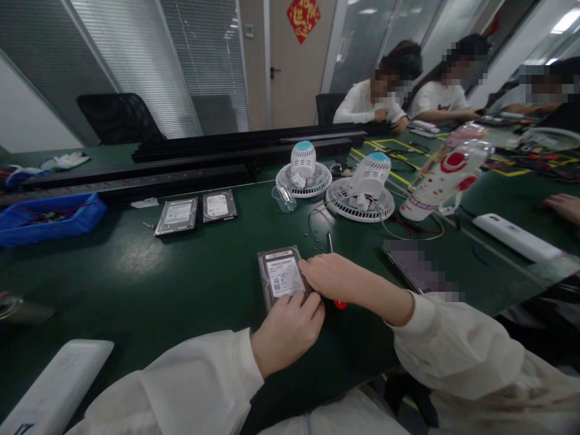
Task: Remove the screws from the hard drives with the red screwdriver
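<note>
A hard drive lies label up on the green table in front of me. My left hand has its fingers curled over the drive's near right corner. At the drive's right edge, my right hand is closed with its fingertips on the side. A screwdriver shows on both sides of the right hand, its metal shaft beyond and its red handle end below; whether the palm touches it is hidden. Several small screws are scattered past the drive.
Two more hard drives sit at the back left, beside a blue bin. White fans, a clear cup and a white-red bottle stand behind. A phone lies right; a white device near left. People sit across.
</note>
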`<state>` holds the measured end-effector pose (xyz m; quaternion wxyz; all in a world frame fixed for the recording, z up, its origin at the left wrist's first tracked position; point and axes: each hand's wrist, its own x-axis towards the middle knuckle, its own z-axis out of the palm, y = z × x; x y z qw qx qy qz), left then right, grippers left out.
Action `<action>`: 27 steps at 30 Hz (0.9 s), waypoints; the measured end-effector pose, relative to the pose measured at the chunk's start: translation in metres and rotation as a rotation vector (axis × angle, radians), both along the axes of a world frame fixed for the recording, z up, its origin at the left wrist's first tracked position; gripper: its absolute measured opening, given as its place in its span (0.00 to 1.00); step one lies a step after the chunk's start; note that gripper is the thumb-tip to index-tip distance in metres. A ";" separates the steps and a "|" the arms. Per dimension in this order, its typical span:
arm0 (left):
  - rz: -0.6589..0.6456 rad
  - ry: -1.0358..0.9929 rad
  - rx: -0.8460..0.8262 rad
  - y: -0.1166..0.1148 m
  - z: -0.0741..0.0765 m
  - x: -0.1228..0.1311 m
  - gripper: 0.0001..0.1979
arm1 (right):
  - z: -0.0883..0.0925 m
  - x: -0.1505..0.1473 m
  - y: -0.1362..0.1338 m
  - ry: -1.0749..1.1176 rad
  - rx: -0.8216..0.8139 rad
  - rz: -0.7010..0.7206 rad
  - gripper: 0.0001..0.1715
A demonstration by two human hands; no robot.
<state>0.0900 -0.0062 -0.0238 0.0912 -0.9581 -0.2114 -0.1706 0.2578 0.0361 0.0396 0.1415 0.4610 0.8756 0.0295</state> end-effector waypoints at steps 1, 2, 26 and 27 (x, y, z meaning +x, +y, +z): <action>0.000 0.004 0.000 0.000 0.000 0.000 0.10 | 0.000 0.000 0.000 0.004 -0.003 0.003 0.12; 0.001 0.009 -0.001 0.000 0.000 0.000 0.10 | 0.000 0.001 0.000 0.008 -0.005 0.006 0.12; 0.011 0.076 -0.002 0.000 0.005 -0.002 0.13 | 0.019 0.031 0.032 0.071 0.014 -0.046 0.13; 0.012 0.075 -0.001 0.000 0.005 -0.002 0.13 | 0.020 0.037 0.039 0.068 0.036 -0.102 0.14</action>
